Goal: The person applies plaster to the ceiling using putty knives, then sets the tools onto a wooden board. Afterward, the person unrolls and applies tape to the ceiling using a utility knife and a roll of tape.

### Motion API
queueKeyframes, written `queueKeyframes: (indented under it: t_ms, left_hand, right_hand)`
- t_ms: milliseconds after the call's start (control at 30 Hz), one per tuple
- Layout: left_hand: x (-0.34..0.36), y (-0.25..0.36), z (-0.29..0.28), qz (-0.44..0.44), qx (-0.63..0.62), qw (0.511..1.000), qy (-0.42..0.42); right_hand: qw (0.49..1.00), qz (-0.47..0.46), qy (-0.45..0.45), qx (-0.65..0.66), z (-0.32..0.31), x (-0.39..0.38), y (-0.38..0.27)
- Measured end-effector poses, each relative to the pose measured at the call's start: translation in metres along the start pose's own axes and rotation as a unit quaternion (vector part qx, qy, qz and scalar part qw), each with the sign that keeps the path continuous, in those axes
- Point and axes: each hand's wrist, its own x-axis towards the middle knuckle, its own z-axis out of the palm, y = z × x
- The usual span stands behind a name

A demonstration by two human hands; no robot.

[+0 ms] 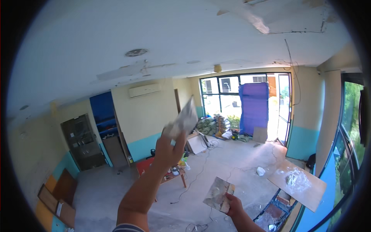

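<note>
Clock positions are taken from the centre of the head view; the left hand (172, 149) is raised just off centre toward seven o'clock, its forearm rising from the lower edge; its grip is pinching a grey flat blade (187, 118), pointed at the top, blurred and tilted toward one o'clock; the hand hides how the blade is held below; the right hand (234, 205) is at five o'clock, its grip pinching the right edge of a roughly square plate (215, 193), thumb over the upper face and other fingers mostly hidden; the plate bears grey smears and a brownish strip, and is well apart from the blade; a low red-topped table (143, 166) lies toward seven o'clock beyond the left forearm, partly covered by it, with small items on top; at four o'clock a pale board (315, 188) carries a heap of white material (297, 180); a purple sheet (254, 109) hangs before the windows near three o'clock; a white air conditioner (144, 90) is fixed to the wall at ten o'clock.
</note>
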Motion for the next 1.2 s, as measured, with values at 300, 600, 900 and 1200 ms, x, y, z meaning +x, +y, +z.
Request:
queueKeyframes:
  t_ms: [300,600,900,1200]
  left_hand:
    - [-0.256,0.033,-0.055,-0.133,-0.177,0.958,-0.185]
    - [-0.3,0.028,-0.138,-0.201,-0.003,0.952,-0.233]
    - [-0.337,0.048,-0.193,-0.324,0.1,0.917,-0.211]
    - [-0.338,0.057,-0.267,-0.309,0.327,0.889,-0.083]
  right_hand:
    - [0.995,0.1,-0.026,0.007,0.072,0.005,0.045]
    - [0.984,0.126,0.008,-0.127,0.056,0.034,0.13]
    - [0.971,0.191,-0.091,-0.108,0.14,-0.006,0.142]
    - [0.987,0.063,-0.106,-0.103,0.216,0.023,0.206]
